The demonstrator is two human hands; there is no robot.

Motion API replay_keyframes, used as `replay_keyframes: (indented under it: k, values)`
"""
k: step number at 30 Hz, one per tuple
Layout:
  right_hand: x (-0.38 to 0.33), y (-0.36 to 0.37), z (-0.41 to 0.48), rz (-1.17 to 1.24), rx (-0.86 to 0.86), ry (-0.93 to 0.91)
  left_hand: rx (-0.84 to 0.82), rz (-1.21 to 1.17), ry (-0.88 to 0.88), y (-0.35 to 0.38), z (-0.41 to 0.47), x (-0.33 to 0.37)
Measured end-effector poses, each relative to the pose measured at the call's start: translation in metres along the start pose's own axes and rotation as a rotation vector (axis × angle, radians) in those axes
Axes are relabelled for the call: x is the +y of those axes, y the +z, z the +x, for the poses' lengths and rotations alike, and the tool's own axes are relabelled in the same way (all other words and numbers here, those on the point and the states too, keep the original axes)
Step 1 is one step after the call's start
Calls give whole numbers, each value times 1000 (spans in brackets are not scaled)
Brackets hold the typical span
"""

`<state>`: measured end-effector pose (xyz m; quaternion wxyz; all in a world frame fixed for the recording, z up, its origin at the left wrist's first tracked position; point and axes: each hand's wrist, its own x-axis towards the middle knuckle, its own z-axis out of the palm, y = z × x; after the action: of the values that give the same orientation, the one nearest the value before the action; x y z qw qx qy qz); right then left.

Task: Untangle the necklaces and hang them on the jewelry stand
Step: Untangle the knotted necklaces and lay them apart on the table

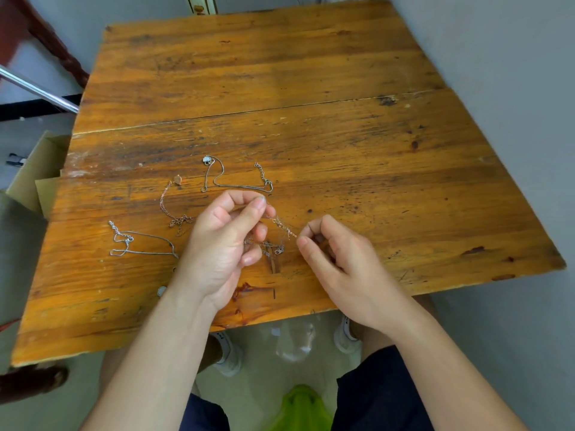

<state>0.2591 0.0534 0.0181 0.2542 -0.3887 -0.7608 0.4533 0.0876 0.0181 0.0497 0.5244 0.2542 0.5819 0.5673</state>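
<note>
Lying furthest left on the worn wooden tabletop is a silver necklace, its thin chain looped loosely with the clasp end curled at the upper left. Just beside it to the right sits a rose-gold necklace, a small pendant at its far end and its near end bunched into a little knot close to the person's left wrist. Further back, a second silver necklace rests in an open curve, with a pale pendant at its far left end.

The left hand is raised just above the tabletop, thumb and forefinger pinched on one end of a fine chain, the remaining fingers curled under. That chain runs down and to the right, taut between both hands, with a tangled clump hanging beneath it near the wood. The right hand nips the other end between thumb and forefinger, its other fingers folded in.

Below the tabletop's near edge, white shoes stand on the floor.
</note>
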Motion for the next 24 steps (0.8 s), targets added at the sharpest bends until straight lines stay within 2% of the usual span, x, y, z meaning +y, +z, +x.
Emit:
replay_keyframes:
  k: [5,13,24]
  values:
    - [2,3,-2,-38,84,-34,-22,-99,-28,-1,2,-3]
    - [8,10,-6,-388,270,-316,-33,-219,-43,-4,4,-7]
    - [5,13,-10,-533,249,-383,-90,-201,26,-10,8,-6]
